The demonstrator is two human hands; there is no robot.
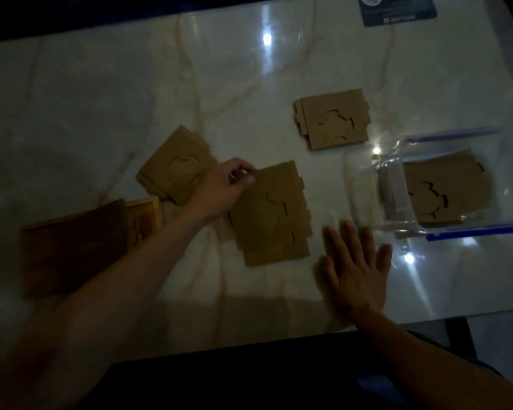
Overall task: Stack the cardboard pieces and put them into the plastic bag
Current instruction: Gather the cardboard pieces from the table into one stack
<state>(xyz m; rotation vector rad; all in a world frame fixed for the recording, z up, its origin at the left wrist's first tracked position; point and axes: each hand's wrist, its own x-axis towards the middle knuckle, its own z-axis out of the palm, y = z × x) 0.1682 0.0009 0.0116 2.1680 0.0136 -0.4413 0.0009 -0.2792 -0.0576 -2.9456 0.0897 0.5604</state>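
Cardboard pieces in a loose middle stack (271, 214) lie on the marble table (101, 113), and the left hand (222, 187) has its fingers curled at the stack's 10 o'clock corner, thumb and fingertips pinching that edge. The left forearm reaches in from 7 o'clock, crossing over a wooden box (71, 247) that sits at 9 o'clock of the stack. A second cardboard pile (176, 170), tilted, lies just beside the left hand at 10 o'clock. Another neat pile (333, 118) rests at 1 o'clock, well apart from both hands. The right hand (356, 267) lies flat on the table at 4 o'clock of the middle stack, fingers straight and slightly spread, holding nothing, fingertips pointing toward 12 o'clock. Just beyond those fingertips, at 3 o'clock of the stack, sits the clear plastic bag (444, 143) with blue zip strips, with cardboard pieces (439, 190) already inside. A dark card (397, 8) lies near the table's far edge.
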